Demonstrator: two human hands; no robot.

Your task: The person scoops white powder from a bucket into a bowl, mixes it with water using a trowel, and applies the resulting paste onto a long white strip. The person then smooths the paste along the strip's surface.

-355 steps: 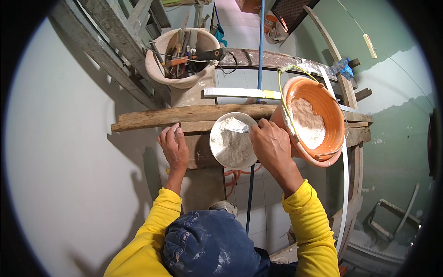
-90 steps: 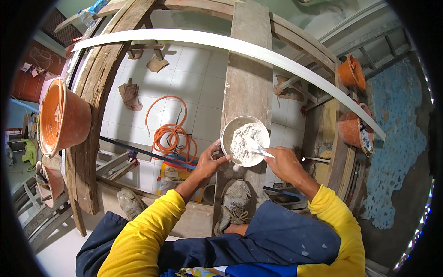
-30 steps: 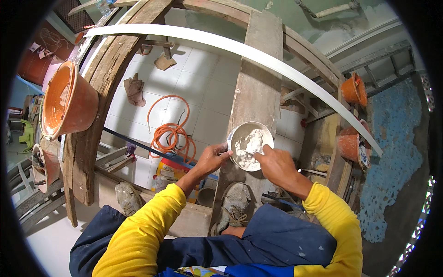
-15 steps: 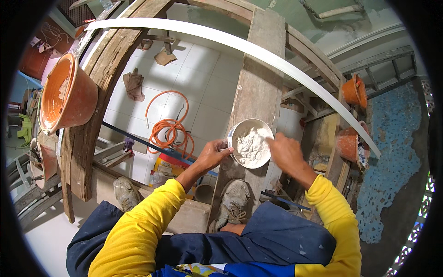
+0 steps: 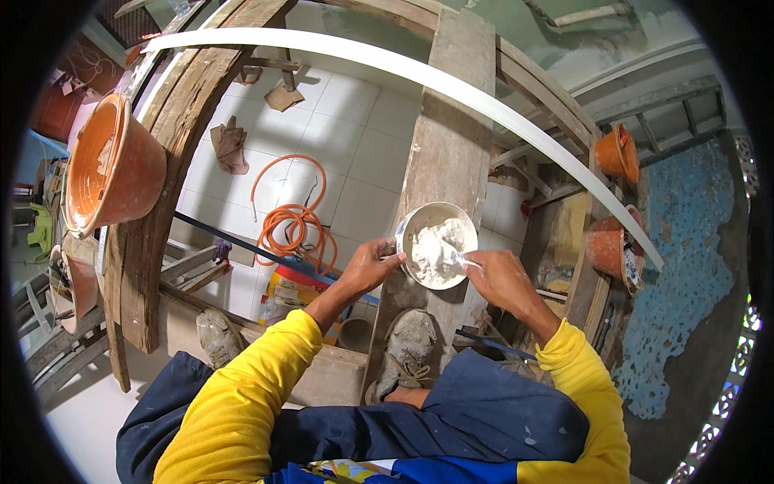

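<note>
A round white bowl (image 5: pixel 410 272) holds lumpy white paste (image 5: pixel 434 244) above the long wooden plank before me. My left hand (image 5: pixel 375 264) grips the bowl's left side, thumb at the rim. The fingers of my right hand (image 5: pixel 497 277) are closed round the thin pale handle of a spoon (image 5: pixel 456 258) at the bowl's right edge. Its other end goes into the paste, so its full shape is hidden.
I sit over wooden scaffold planks (image 5: pixel 453 129), shoes resting on them. A long white strip (image 5: pixel 387 55) arches across the far side. Orange buckets (image 5: pixel 133 173) stand left and right (image 5: pixel 618 153). Below, a coiled orange hose (image 5: pixel 292 230) lies on the tiled floor.
My right hand has drawn slightly down and toward me, bringing the spoon's handle into sight. The paste has changed shape. My left hand keeps its hold on the bowl.
</note>
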